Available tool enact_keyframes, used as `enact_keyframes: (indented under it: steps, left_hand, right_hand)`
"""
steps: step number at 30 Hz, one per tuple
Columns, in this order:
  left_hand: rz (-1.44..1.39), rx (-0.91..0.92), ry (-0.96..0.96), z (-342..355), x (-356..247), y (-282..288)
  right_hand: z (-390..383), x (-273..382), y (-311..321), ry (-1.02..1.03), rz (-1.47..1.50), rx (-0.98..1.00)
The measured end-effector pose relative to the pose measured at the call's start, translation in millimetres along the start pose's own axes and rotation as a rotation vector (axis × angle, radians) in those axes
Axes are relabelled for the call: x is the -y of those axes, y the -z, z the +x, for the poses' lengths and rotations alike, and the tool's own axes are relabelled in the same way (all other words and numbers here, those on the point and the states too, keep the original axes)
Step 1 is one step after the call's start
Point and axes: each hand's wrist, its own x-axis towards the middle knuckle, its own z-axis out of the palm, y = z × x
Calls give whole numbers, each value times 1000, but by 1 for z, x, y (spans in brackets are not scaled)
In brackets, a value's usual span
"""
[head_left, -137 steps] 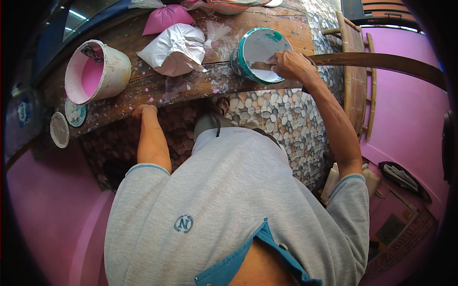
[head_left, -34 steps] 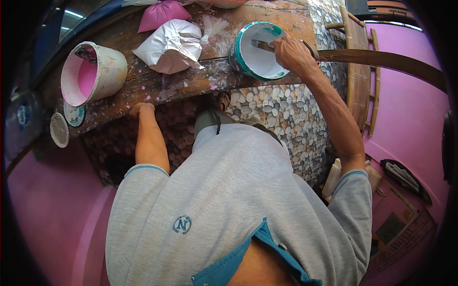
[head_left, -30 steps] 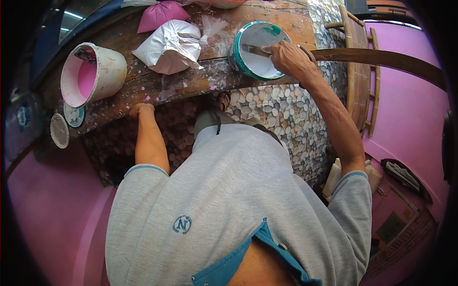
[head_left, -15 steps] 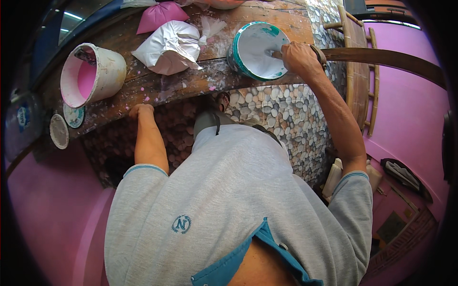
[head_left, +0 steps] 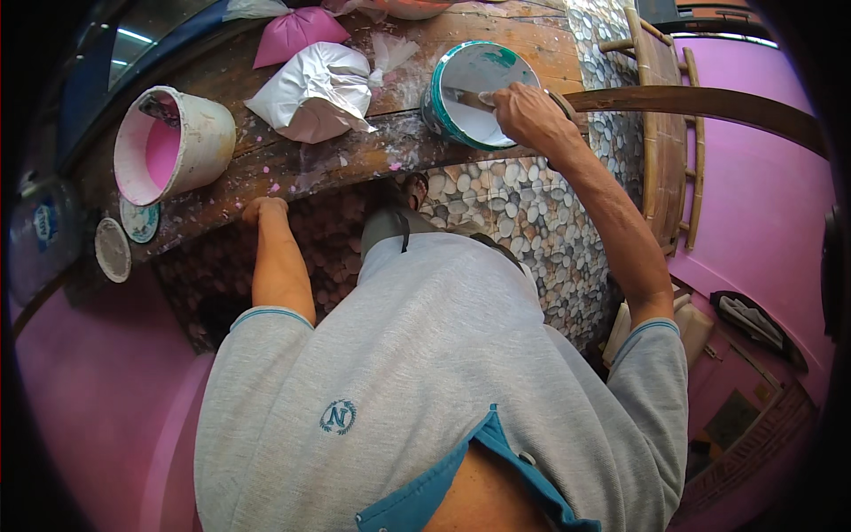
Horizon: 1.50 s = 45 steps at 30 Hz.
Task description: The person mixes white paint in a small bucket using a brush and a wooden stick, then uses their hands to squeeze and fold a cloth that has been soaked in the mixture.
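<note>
My right hand (head_left: 532,117) is closed around a flat-bladed scraper (head_left: 463,96), whose grip is hidden in the fingers. Its blade reaches into a teal-rimmed bucket (head_left: 432,105) that holds a white, paste-like material (head_left: 474,122). My left hand (head_left: 265,209) rests against the front edge of the worn wooden table (head_left: 306,182); its fingers are too hidden to read. Between the hands, a tied white plastic bag (head_left: 317,91) lies on the table. To the left, a tilted whitish bucket (head_left: 206,129) contains pink paint (head_left: 163,152) and a dark, smeared tool (head_left: 160,108).
A pink bag (head_left: 300,34) sits behind the white one. Two round lids (head_left: 113,250) are by the table's left end. On the right are a curved wooden strip (head_left: 696,102) and a bamboo frame (head_left: 663,146). Pebble-patterned flooring (head_left: 523,208) shows below the table.
My right hand has moved left over the bucket, and the scraper's blade now shows further left inside it. My left hand has stayed at the table edge.
</note>
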Motion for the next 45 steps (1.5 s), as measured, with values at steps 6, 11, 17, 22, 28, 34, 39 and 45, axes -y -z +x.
enact_keyframes:
  steps: [6, 11, 17, 22, 28, 34, 39, 45]
  left_hand:
    - [453, -73, -130, -32, 8, 3]
    - [919, -110, -243, -12, 4, -1]
    - [1175, -134, -316, 34, -9, -11]
    - [1233, -172, -332, -14, -2, -7]
    - [609, -151, -207, -25, 21, 3]
    - [-659, -819, -1283, -147, 156, 14]
    - [-43, -908, -2156, -228, 190, 13]
    - [10, -834, -2368, -258, 170, -13]
  right_hand:
    - [-11, 9, 3, 2, -38, 157]
    - [-7, 19, 29, -94, -125, 316]
    - [3, 4, 37, -206, -235, 289]
    - [5, -23, 5, -184, -82, 94]
    - [-8, 8, 20, -108, 12, 221]
    - [-19, -8, 22, -133, -14, 300]
    - [-18, -25, 4, -110, -44, 199]
    - [-20, -19, -1, -105, -67, 101]
